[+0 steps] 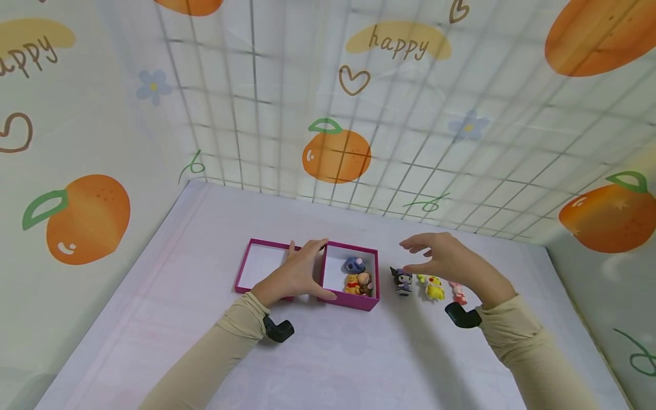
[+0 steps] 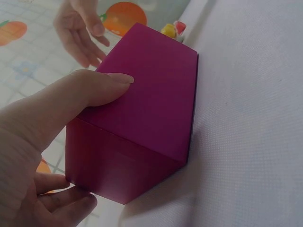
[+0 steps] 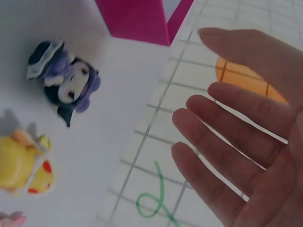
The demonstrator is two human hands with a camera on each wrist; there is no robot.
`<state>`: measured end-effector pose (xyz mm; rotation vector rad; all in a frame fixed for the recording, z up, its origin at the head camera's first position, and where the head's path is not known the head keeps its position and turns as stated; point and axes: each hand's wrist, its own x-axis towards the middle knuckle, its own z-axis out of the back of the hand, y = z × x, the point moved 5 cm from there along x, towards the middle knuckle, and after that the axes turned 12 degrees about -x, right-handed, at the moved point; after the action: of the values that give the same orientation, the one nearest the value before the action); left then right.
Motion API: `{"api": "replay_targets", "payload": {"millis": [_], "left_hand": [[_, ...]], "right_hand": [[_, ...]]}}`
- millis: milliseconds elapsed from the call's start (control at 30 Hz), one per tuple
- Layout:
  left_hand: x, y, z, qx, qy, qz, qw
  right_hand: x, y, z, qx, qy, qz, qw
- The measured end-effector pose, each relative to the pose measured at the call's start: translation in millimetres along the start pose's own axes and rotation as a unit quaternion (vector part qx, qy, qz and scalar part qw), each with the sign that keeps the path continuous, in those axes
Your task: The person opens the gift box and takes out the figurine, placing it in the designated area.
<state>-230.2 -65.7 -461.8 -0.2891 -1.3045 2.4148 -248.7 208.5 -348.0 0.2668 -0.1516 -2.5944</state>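
Observation:
My left hand (image 1: 298, 272) grips a magenta box (image 1: 349, 301) by its left end. In the left wrist view the thumb lies on one long side of the box and the fingers reach round the opposite side. Inside the white-lined box are a blue figurine (image 1: 354, 264), a yellow bear figurine in red (image 1: 352, 284) and a brownish figurine (image 1: 365, 282). My right hand (image 1: 451, 263) hovers with spread, relaxed fingers and holds nothing. Closest to it is a black-and-purple figurine (image 1: 403, 281), which stands right of the box.
A yellow figurine (image 1: 434, 288) and a pink one (image 1: 458, 292) are farther right on the pale tabletop (image 1: 369, 359). Left of the box lies a shallow magenta-rimmed lid (image 1: 248, 262), partly covered by my left hand. A printed curtain (image 1: 277, 142) hangs behind.

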Motion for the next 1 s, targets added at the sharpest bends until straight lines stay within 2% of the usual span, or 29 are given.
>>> {"api": "replay_targets", "payload": {"millis": [333, 767, 1000], "left_hand": [[0.1, 2.5, -0.3, -0.002, -0.002, -0.001, 1.0000], [1.1, 0.9, -0.1, 0.002, -0.004, 0.000, 1.0000], [0.8, 1.0, -0.2, -0.001, -0.004, 0.002, 1.0000]], "right_hand": [[16.3, 29.3, -4.5, -0.002, 0.030, 0.030, 0.9991], [40.9, 62.2, -26.3, -0.019, 0.073, 0.068, 0.9948], [49.8, 71.7, -36.7, -0.023, 0.108, 0.053, 0.9924]]}}
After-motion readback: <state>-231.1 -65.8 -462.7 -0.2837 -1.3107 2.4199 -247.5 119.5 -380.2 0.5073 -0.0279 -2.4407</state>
